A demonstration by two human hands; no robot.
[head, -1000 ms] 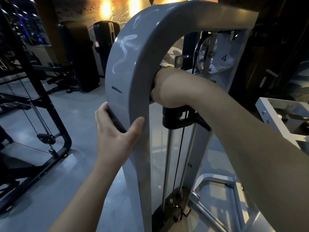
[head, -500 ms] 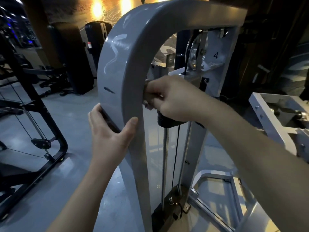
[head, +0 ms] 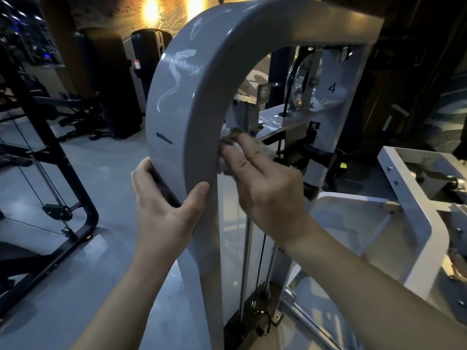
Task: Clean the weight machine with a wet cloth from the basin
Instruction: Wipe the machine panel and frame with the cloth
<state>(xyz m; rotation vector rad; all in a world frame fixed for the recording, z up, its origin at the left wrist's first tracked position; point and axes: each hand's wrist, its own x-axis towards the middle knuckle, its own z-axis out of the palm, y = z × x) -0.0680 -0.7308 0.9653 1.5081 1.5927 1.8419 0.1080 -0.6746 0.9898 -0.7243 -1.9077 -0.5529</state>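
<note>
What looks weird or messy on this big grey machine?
Pale squiggly streaks run down the outer face of the grey arch, like smears, with a small dark mark below them. The cloth is at the inner edge. Nothing looks broken or spilled.

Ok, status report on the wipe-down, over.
Left grip holds the frame edge. Right grip holds cloth against frame's inner face. Nothing in the way.

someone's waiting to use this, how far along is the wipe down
Done: wet streaks shine on the outer face of the frame. In hand: the right hand holds the cloth against its inner edge while the left hand grips the frame. Left: probably the lower post and rails; no streaks show there.
</note>
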